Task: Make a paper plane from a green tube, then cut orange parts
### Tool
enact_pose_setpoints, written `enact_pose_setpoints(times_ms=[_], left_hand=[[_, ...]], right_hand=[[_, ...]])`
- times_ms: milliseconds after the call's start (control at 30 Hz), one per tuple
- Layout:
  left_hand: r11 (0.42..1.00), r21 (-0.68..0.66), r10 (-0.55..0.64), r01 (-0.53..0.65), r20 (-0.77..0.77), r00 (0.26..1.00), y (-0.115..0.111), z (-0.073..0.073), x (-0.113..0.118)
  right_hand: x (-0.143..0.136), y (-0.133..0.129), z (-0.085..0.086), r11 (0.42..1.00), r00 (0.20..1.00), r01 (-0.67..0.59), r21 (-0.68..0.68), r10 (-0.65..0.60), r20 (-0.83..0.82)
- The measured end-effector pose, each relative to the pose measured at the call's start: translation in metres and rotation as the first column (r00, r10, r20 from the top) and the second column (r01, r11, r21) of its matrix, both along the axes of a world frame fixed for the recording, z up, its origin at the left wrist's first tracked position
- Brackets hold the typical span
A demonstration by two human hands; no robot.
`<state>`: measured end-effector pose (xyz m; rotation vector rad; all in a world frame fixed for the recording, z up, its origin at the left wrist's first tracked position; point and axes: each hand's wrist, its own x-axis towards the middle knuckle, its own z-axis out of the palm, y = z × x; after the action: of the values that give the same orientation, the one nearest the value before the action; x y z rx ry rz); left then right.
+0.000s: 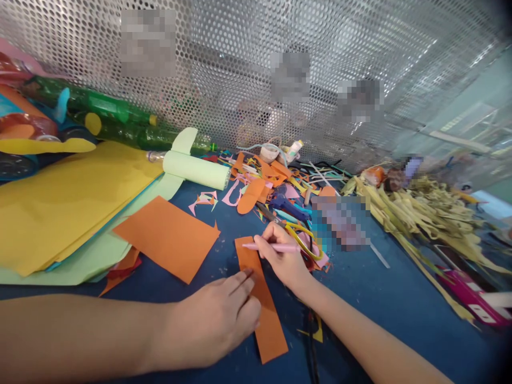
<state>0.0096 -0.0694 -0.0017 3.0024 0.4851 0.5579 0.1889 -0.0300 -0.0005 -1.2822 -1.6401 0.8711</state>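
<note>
A long orange paper strip (270, 314) lies on the blue table. My left hand (212, 317) rests on the strip's left edge, its fingers bent and close together, with nothing gripped between them that I can see. Near the strip's top end, my right hand (284, 261) is closed round a pink pen (286, 248). The pen's tip points left, over the top of the strip. To the left is a larger orange sheet (168, 237). Yellow-handled scissors (302, 240) lie just beyond my right hand.
Yellow sheets (76, 197) are stacked at the left. A pale green wrapped bottle (196, 169), green bottles (108, 106) and colourful paper scraps (256, 186) lie further back. Dried husks (432, 213) and a magenta box (472, 296) are at the right. Perforated metal stands behind.
</note>
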Motion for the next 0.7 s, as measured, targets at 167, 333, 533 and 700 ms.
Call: enact_pose_setpoints(times_ms=[167,333,533,700], left_hand=[[1.000,-0.001,0.022,-0.022,0.033,0.999,0.0020,-0.0023,0.0026],[0.995,-0.087,0.055,-0.052,0.032,0.998,0.0022,-0.0031,0.0034],[0.980,-0.177,0.095,-0.092,0.006,0.995,0.0033,-0.0010,0.0014],[0.987,-0.148,0.078,-0.070,0.049,0.996,0.0034,-0.0039,0.0024]], right_hand=[[0.0003,0.0011,-0.0028,0.999,0.998,-0.016,-0.041,0.014,-0.058],[0.0000,0.0013,-0.0034,0.999,0.999,-0.035,-0.035,0.034,-0.028],[-0.0015,0.0006,-0.0039,0.989,0.988,-0.089,-0.119,0.072,-0.134],[-0.0017,0.0000,-0.0042,0.987,0.988,-0.096,-0.127,0.079,-0.131]])
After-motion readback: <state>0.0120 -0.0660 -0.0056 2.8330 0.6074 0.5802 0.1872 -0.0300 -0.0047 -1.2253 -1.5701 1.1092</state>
